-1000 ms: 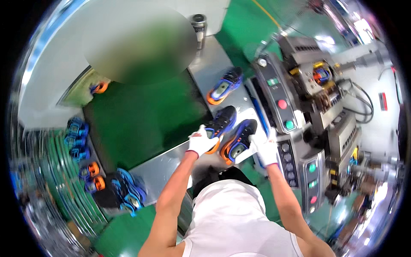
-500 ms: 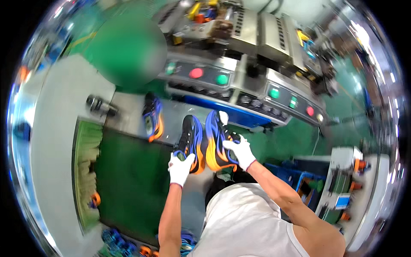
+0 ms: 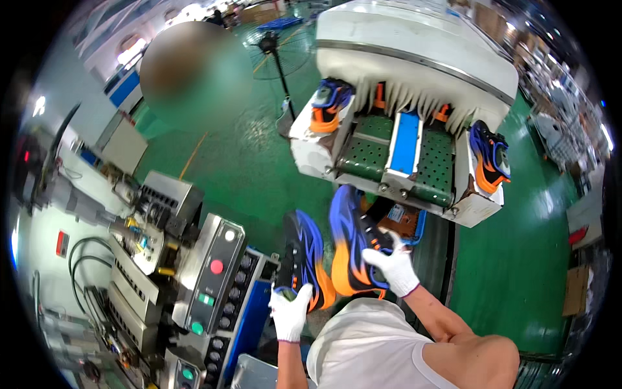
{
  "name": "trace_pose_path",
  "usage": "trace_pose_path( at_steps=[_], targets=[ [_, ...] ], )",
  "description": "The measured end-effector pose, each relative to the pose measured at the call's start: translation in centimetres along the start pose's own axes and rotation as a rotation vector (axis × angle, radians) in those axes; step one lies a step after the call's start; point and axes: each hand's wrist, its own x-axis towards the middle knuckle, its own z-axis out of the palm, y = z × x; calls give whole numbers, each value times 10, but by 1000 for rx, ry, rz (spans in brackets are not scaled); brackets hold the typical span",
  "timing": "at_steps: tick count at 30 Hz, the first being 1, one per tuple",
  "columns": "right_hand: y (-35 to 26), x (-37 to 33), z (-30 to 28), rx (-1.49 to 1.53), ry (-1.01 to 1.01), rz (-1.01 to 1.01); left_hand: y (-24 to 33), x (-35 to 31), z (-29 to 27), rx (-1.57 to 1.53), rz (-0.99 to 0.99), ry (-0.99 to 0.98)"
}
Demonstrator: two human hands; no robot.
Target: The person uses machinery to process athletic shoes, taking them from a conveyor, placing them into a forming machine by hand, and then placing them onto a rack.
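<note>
Two sneakers in black, blue and orange are held side by side in front of my body, toes pointing away from me and soles turned toward each other. White-gloved, my left hand grips the left sneaker at its heel and collar. My right hand, gloved the same way, has its fingers at the collar of the right sneaker, thumb over the upper. The fingers of both hands are partly hidden by the shoes.
Ahead stands a conveyor machine with a fringed opening; matching sneakers rest on its left ledge and right ledge. Beneath it sits a blue crate. A button-panel machine is at my left. Farther back is a standing fan.
My view has swung right, from the button-panel machine to the conveyor machine. Both sneakers have stayed in my hands; the button panels now lie at my left.
</note>
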Motion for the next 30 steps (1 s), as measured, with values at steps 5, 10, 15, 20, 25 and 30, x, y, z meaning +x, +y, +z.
trace_pose_path(
  at_steps=[5, 10, 15, 20, 25, 30],
  targets=[
    [-69, 79, -78, -145, 421, -330, 158, 111, 61, -7, 473, -190],
    [-110, 198, -147, -811, 639, -448, 281, 208, 205, 256, 990, -50],
    [-157, 325, -185, -1102, 569, -240, 363, 255, 279, 439, 934, -63],
    [-167, 329, -138, -1203, 619, -631, 318, 244, 230, 67, 1107, -62],
    [-94, 191, 47, -394, -9, -765, 71, 162, 141, -29, 664, -215],
    [107, 103, 167, -551, -1123, -128, -257, -33, 2, 167, -355, 307]
  ],
)
